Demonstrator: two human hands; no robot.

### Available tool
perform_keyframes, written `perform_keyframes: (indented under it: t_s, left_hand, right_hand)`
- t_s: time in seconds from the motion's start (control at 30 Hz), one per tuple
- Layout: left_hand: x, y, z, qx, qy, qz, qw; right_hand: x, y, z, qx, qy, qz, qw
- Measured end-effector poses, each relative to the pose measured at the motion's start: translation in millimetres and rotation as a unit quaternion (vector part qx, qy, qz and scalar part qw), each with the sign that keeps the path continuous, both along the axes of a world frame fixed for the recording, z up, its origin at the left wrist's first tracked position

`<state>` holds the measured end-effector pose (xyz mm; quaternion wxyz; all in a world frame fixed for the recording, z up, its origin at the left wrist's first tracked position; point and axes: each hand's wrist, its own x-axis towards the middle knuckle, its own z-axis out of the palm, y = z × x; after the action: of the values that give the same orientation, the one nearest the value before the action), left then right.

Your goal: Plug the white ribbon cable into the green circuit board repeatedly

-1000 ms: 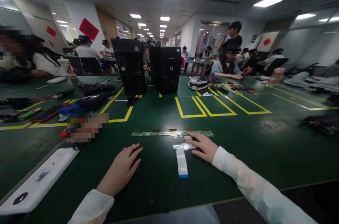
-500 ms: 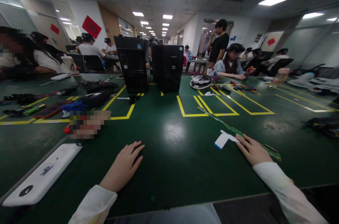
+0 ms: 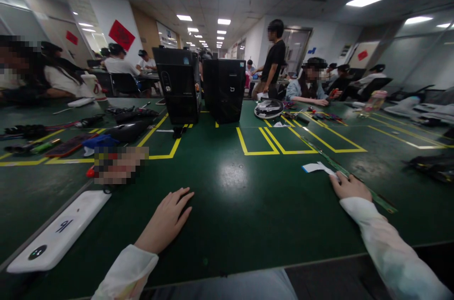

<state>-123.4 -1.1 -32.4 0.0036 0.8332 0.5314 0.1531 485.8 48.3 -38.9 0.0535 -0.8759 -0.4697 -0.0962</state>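
The left hand [image 3: 165, 219] rests on the counter [image 3: 227, 233], thumb apart from fingers. The right hand [image 3: 352, 187] lies over a green circuit strip [image 3: 383, 201]; I cannot tell whether it grips. The strip's long axis slants from near right to far left; its white ribbon [image 3: 314, 167] points left, blue end outermost. Beyond stand a pink-topped bottle [image 3: 376, 101], right, and a white cup [image 3: 92, 86], left, contents indistinct.

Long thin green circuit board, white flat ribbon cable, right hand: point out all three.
Long thin green circuit board [image 3: 333, 163]: head view, stretch beyond the hand.
White flat ribbon cable [image 3: 314, 167]: head view, broad white part.
Right hand [image 3: 352, 188]: head view, its back.
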Motion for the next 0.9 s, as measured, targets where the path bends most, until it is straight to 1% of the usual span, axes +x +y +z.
perform_keyframes:
  t_s: [0.1,0.2,0.37,0.43,0.5,0.53,0.6,0.67,0.7,0.8,0.9]
  left_hand:
    - [0.5,-0.5,1.8,-0.002,-0.006,0.0,1.0]
    - [1.1,-0.8,3.0,-0.005,-0.009,0.001,1.0]
    - [2.5,-0.8,4.1,-0.009,-0.008,-0.001,1.0]
    - [3.1,-0.8,4.5,-0.008,-0.009,0.002,1.0]
    - [3.7,-0.8,4.8,-0.007,-0.01,0.004,1.0]
    - [4.0,-0.8,4.9,-0.007,-0.01,0.005,1.0]
    - [4.5,-0.7,5.0,-0.007,-0.009,0.005,1.0]
    - [4.8,-0.5,4.8,-0.007,-0.008,0.008,1.0]
    - [4.8,-0.4,4.6,-0.006,-0.007,0.009,1.0]
    - [4.1,0.0,3.7,-0.001,-0.011,0.01,1.0]
    - [2.7,0.4,3.5,-0.001,-0.015,0.008,1.0]
  right_hand:
    - [4.0,6.0,9.0,0.009,0.027,-0.029,0.999]
    - [2.2,9.0,14.1,0.02,0.04,-0.036,0.998]
    - [0.9,7.9,12.5,0.021,0.049,-0.04,0.998]
    - [1.1,7.5,10.6,0.037,0.029,-0.036,0.998]
    - [-0.3,9.4,9.2,0.051,-0.005,-0.013,0.999]
    - [-2.4,11.7,8.7,0.049,-0.017,0.008,0.999]
    - [-11.2,19.0,7.8,0.025,-0.025,0.077,0.996]
    - [-28.3,28.2,6.4,0.01,-0.023,0.167,0.986]
    - [-40.5,32.7,5.3,0.015,-0.021,0.214,0.976]
    - [-90.6,41.8,2.5,0.06,-0.003,0.348,0.936]
    - [-154.4,39.9,4.0,0.091,0.029,0.465,0.88]
